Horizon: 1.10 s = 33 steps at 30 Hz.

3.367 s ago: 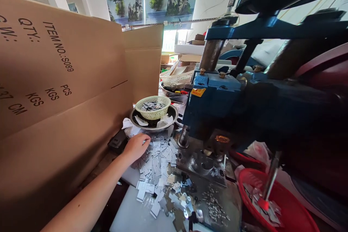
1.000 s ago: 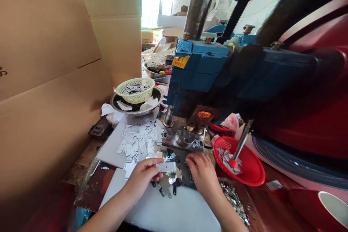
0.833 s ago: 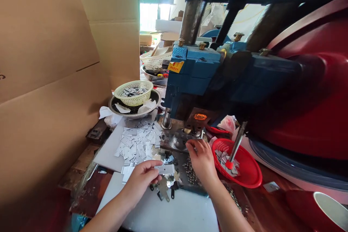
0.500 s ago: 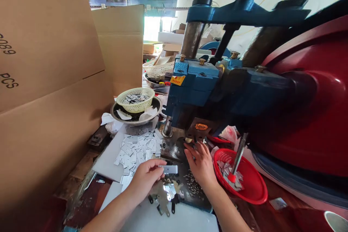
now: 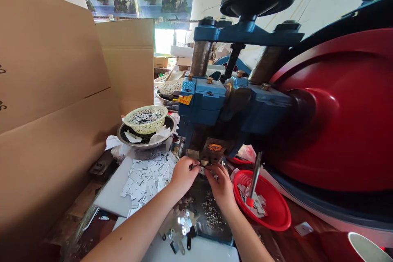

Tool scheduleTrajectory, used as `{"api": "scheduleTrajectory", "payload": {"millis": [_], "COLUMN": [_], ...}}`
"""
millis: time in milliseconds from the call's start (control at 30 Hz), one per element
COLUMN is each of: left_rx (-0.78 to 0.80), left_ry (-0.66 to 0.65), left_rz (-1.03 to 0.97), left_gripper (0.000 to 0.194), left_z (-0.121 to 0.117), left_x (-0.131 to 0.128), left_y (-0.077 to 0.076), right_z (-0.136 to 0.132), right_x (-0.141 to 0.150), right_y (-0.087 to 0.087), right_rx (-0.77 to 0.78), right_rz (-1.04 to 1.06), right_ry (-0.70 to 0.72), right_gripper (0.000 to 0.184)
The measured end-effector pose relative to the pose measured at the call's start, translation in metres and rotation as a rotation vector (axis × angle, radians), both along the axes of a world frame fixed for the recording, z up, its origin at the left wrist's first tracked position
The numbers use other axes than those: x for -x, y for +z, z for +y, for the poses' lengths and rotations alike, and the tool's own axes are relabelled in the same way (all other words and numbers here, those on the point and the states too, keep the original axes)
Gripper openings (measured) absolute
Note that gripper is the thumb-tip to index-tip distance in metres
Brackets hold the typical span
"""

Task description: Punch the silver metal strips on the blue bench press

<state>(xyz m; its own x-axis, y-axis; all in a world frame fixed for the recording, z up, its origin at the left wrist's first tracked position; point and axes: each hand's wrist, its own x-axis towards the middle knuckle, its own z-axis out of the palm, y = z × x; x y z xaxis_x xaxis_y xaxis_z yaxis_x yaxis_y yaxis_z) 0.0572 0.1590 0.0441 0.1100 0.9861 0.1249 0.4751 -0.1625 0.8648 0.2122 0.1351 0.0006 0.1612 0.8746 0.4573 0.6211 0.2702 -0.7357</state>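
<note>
Item: small metal plate [image 5: 201, 168], under the blue press [image 5: 211, 110] at the bench's middle. My left hand [image 5: 183, 175] and right hand [image 5: 221, 184] fingers pinch its ends. Judged light, stiff, thin; hold by edges.

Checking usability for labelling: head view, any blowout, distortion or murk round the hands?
Head view: window blown out; wide-angle bends the carton and red guard; both hands sharp, but the plate under the press is shadowed.
</note>
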Motion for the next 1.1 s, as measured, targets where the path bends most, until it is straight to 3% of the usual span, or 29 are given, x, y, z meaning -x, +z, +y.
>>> {"api": "scheduleTrajectory", "payload": {"millis": [133,467,700,867,1000,1100], "left_rx": [-0.002,0.041,-0.022,-0.049,0.061,0.073], "left_ry": [-0.012,-0.196,-0.217,-0.145,-0.455,-0.519], "left_rz": [0.010,0.003,0.047,0.088,0.309,0.441], "left_gripper": [0.018,0.036,0.031,0.025,0.018,0.019], "left_z": [0.010,0.024,0.023,-0.009,-0.055,-0.082], "left_x": [-0.003,-0.002,0.000,0.034,0.075,0.092], "left_y": [-0.007,-0.020,-0.008,0.016,0.022,0.010], "right_z": [0.010,0.013,0.013,-0.025,-0.071,-0.096], "right_x": [0.002,0.009,0.011,-0.004,-0.021,-0.028], "right_y": [0.000,0.010,0.011,0.014,0.010,0.003], "right_rx": [-0.018,0.053,0.048,0.105,0.248,0.284], "right_rz": [-0.036,-0.026,0.007,0.058,0.070,0.086], "right_ry": [-0.065,0.030,0.010,-0.003,0.004,-0.009], "right_gripper": [0.027,0.023,0.023,0.028,0.028,0.031]}}
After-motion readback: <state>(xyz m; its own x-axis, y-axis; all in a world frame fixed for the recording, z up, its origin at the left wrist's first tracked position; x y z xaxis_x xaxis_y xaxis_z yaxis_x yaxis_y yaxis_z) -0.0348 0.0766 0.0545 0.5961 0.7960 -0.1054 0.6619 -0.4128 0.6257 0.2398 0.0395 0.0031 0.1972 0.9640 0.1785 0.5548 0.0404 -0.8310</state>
